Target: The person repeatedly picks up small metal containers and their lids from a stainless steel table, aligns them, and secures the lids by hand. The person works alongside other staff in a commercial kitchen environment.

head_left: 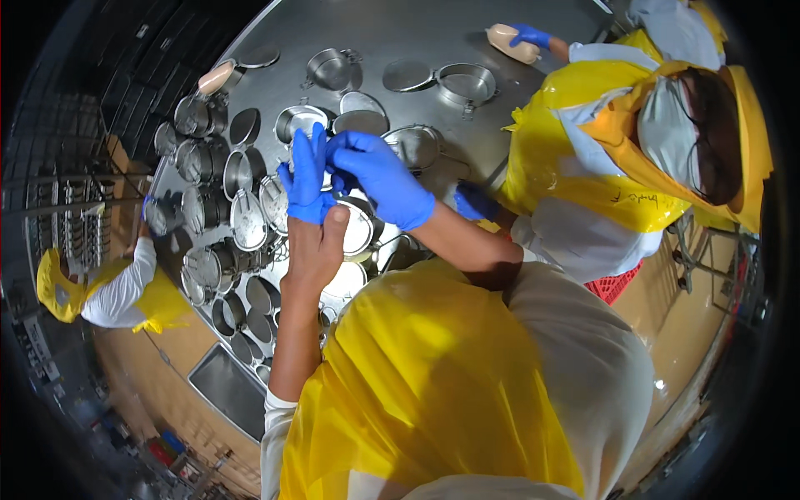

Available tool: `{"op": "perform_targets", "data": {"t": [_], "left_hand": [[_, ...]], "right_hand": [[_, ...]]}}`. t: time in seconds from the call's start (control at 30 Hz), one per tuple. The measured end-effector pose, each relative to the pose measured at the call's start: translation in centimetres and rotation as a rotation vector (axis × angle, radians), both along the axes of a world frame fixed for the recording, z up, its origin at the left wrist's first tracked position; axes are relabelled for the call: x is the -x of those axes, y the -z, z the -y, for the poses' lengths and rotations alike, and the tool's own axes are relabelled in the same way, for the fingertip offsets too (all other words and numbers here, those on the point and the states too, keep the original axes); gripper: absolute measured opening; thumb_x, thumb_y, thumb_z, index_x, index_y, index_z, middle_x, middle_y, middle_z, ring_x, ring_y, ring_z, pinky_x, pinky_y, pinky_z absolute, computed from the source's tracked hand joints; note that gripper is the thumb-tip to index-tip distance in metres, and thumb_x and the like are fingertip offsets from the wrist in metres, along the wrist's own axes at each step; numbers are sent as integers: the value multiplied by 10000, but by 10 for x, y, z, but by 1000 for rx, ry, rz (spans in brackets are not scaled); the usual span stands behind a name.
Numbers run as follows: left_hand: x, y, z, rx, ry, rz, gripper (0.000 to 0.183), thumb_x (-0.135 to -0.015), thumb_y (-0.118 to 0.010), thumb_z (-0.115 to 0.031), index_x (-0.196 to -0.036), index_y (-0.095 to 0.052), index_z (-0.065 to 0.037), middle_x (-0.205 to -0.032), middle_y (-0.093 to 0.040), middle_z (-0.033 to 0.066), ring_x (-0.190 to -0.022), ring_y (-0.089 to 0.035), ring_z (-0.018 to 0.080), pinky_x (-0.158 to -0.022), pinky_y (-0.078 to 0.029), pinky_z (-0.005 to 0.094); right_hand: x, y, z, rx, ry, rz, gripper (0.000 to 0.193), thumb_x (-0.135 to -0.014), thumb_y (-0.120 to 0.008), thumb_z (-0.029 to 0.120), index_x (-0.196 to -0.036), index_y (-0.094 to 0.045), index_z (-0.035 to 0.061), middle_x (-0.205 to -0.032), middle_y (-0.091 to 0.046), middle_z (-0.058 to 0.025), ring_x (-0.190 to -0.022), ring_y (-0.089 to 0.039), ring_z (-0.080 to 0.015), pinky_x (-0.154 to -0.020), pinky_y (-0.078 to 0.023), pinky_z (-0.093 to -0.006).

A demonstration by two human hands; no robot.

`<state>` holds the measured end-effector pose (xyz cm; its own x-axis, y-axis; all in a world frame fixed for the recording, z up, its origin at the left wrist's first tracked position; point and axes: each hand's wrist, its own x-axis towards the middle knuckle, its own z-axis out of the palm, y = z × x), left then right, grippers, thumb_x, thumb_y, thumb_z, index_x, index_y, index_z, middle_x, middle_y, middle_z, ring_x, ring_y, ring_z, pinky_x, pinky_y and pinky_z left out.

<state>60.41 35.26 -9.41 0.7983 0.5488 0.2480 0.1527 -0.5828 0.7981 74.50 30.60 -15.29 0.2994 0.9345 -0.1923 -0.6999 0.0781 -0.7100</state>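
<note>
My left hand [315,204] is raised over the table with its fingers stretched upward. A blue glove [307,179] covers its fingers only part way; the thumb and the lower palm are bare. Beside it, my right hand [379,175], fully gloved in blue, has its fingers bent and pinched at the edge of that glove. Below and around both hands are round metal tins [237,173] with clasps, some lidded and some uncovered. A loose oval lid [408,76] lies flat beyond them.
The steel table [433,33] carries several tins. At the far right a co-worker's gloved hand [530,35] touches a pale pink log [512,43]; another log [217,77] lies far left. A person [117,287] stands at the left edge. A red crate [615,282] is at right.
</note>
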Motion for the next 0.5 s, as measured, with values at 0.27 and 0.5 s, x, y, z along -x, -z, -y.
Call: {"op": "perform_targets", "data": {"t": [0.27,0.5], "left_hand": [[-4,1,18,161,-79,26,912,-1095,-325,-605,-1676,56,-15,-1677,-316,274,-1500,-395,398,-1210,-301,430],[-16,28,11,312,-42,82,972,-1059,-336,-705,-1692,82,-98,-1715,-251,222,-1542,-330,336,-1261,-219,447]], "right_hand": [[20,14,-7,-96,194,226,54,-881,-635,52,-929,-646,30,-814,-603,20,-742,-520,-43,-648,-448,-241],[14,41,-7,-89,117,311,41,-877,-613,33,-856,-578,30,-793,-542,24,-728,-487,-60,-633,-420,-259]]}}
